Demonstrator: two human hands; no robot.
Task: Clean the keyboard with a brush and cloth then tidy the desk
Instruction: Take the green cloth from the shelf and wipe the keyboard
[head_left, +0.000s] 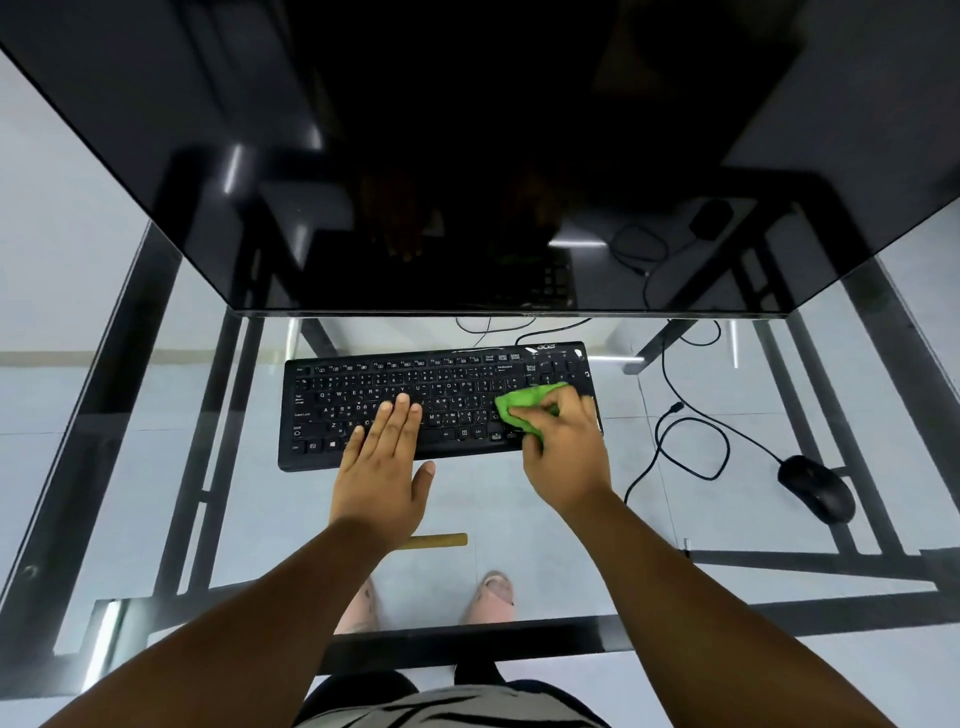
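Right grip: right hand (563, 441) curled round crumpled bright-green cloth (524, 402), pressing it onto keys at the right end.
Left grip: left hand (387, 457) flat, fingers straight, holding nothing, bracing the middle keys.
Keyboard: black wired plastic keyboard (363, 384), long axis left to right on the glass-topped surface (519, 499); unwiped keys lie leftward of the cloth, toward the left hand.
Brush: tan wooden handle (441, 540), probably the brush, near the left wrist, partly hidden.
Mouse: black corded mouse (815, 486), well apart, right.
Containers: none seen.

A dark monitor (467, 156) stands at the back, a black wired mouse (815, 488) lies to the right
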